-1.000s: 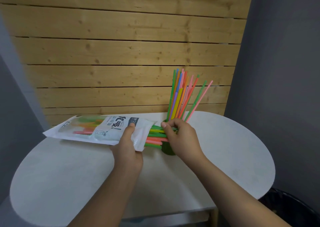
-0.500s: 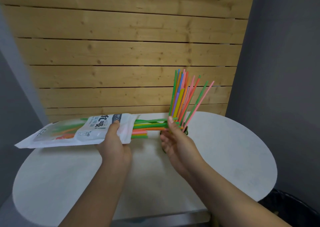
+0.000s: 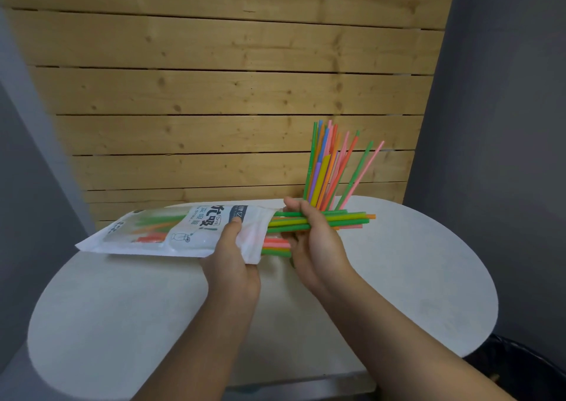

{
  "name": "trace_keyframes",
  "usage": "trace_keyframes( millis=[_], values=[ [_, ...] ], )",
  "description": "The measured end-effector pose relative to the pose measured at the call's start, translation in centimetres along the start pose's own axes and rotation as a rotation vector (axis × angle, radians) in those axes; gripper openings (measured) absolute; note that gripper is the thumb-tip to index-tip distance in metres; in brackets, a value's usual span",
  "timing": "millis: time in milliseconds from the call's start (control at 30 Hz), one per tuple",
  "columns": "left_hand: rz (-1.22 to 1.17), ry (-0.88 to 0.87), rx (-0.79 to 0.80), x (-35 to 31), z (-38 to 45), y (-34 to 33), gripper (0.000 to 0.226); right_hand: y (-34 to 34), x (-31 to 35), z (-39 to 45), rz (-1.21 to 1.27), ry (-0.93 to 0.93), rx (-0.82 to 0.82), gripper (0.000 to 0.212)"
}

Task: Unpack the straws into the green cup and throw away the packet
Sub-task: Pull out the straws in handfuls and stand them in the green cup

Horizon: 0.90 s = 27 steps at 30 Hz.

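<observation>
Left hand (image 3: 232, 266) grips the packet (image 3: 171, 232) near its open end, thumb on top, held level above the white worktop (image 3: 413, 278). Right hand (image 3: 312, 241), fingers curled round a bunch of straws (image 3: 346, 218) half out of the packet. More straws (image 3: 275, 246) poke out below. Behind, upright straws (image 3: 327, 168); green cup hidden by the right hand, can't see it.
</observation>
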State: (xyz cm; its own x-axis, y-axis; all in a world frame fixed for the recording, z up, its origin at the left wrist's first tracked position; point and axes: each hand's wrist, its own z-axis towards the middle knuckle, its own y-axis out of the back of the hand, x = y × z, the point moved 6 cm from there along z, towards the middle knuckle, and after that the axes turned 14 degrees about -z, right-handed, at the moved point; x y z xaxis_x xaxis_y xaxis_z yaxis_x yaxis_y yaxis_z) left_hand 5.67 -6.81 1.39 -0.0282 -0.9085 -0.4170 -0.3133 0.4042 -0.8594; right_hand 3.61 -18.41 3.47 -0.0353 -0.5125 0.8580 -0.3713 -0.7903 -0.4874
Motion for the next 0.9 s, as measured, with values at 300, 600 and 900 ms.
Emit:
trace_keyframes(
  millis=[300, 600, 900],
  values=[
    [0.002, 0.008, -0.057, -0.7, 1.6, 0.9, 0.056, 3.2, 6.4, 1.0, 0.259, 0.243, -0.079, 0.043],
    [-0.004, -0.007, -0.086, -0.7, 2.0, 1.6, 0.06, 5.9, 12.0, 1.2, 0.175, 0.44, -0.251, 0.048],
    [-0.006, -0.027, -0.074, -0.9, 2.4, 1.3, 0.058, 8.1, 15.3, 1.0, 0.05, 0.566, -0.449, 0.042]
  ],
)
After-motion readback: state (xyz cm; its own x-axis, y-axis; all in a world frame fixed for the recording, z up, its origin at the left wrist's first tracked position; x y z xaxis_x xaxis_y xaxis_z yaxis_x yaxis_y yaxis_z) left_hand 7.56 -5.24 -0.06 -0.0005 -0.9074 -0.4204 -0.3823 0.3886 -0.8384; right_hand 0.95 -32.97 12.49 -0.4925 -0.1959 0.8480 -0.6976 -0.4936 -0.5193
